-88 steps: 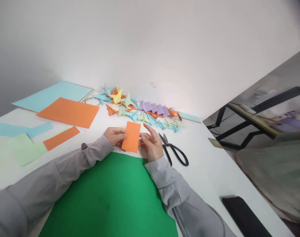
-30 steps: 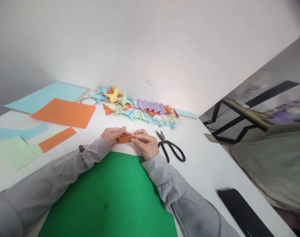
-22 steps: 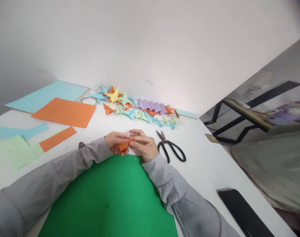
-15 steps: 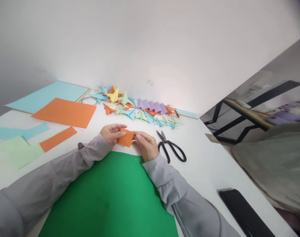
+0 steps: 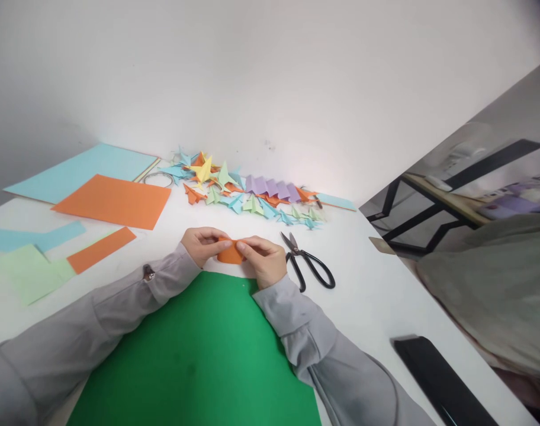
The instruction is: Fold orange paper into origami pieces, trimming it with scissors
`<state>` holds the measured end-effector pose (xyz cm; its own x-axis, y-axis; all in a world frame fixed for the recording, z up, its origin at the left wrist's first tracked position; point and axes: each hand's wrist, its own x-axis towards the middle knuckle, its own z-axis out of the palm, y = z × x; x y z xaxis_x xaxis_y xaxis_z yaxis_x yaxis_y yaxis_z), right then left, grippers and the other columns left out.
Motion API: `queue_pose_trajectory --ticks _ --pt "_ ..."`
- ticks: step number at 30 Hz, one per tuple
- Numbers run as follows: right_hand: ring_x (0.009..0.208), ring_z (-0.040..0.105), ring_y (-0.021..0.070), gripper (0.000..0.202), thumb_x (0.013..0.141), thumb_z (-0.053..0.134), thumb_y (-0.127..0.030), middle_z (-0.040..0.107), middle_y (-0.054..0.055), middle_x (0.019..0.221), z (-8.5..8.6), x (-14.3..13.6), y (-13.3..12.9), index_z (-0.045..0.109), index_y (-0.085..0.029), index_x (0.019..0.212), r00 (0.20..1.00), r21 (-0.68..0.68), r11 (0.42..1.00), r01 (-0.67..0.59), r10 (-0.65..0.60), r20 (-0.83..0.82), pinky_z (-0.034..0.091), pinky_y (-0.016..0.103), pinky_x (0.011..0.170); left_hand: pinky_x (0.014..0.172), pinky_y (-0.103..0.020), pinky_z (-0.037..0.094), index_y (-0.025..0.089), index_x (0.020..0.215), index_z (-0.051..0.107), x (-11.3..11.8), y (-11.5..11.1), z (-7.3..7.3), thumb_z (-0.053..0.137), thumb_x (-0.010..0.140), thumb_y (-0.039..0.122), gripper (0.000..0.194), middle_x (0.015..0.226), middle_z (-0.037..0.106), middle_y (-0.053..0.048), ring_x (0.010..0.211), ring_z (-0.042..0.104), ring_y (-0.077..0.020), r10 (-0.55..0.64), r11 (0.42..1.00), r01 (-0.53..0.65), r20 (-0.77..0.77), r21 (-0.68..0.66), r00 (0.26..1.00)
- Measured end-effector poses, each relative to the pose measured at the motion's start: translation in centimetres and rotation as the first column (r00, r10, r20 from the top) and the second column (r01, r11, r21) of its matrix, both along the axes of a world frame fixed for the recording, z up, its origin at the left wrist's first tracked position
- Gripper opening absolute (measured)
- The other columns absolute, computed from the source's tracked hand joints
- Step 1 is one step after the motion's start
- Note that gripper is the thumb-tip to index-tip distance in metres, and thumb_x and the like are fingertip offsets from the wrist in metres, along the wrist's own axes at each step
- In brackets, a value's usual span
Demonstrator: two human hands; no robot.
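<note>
A small piece of orange paper (image 5: 230, 255) is pinched between both hands, above the far edge of a green sheet (image 5: 199, 349). My left hand (image 5: 203, 245) grips its left upper corner, thumb on top. On the other side, my right hand (image 5: 266, 258) holds the right upper edge between thumb and fingers. The fingertips cover the paper's top edge, so any fold there is partly hidden. Just right of my right hand lie black-handled scissors (image 5: 303, 254), blades pointing away and slightly apart.
Along the wall sits a pile of folded paper cranes (image 5: 205, 171) beside a purple pleated paper (image 5: 270, 187). To the left are a large orange sheet (image 5: 114, 201), blue sheets (image 5: 83, 168), green paper (image 5: 30, 275) and an orange strip (image 5: 101, 249). A black flat object (image 5: 443, 378) lies front right.
The orange paper has turned from a tilted square to a more level, shorter-looking shape. My right thumb has come onto its upper edge, and both hands are closer together.
</note>
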<state>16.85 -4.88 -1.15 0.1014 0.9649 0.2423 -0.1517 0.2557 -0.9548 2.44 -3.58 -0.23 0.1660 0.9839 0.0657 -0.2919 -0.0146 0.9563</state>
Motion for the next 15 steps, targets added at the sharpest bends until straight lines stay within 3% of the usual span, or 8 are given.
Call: queue_pose_trajectory --ticks 15 --pt "0.048 0.051 0.0082 0.008 0.055 0.076 -0.02 0.065 -0.002 0.056 -0.34 0.04 0.12 0.071 -0.022 0.062 1.0 -0.037 0.999 -0.005 0.004 -0.026 0.041 0.022 0.049 0.045 -0.02 0.041 0.013 0.063 0.065 -0.03 -0.22 0.35 0.076 0.054 0.027 0.02 0.045 0.055 0.004 0.046 0.051 -0.0078 0.018 1.0 -0.018 -0.077 0.003 0.997"
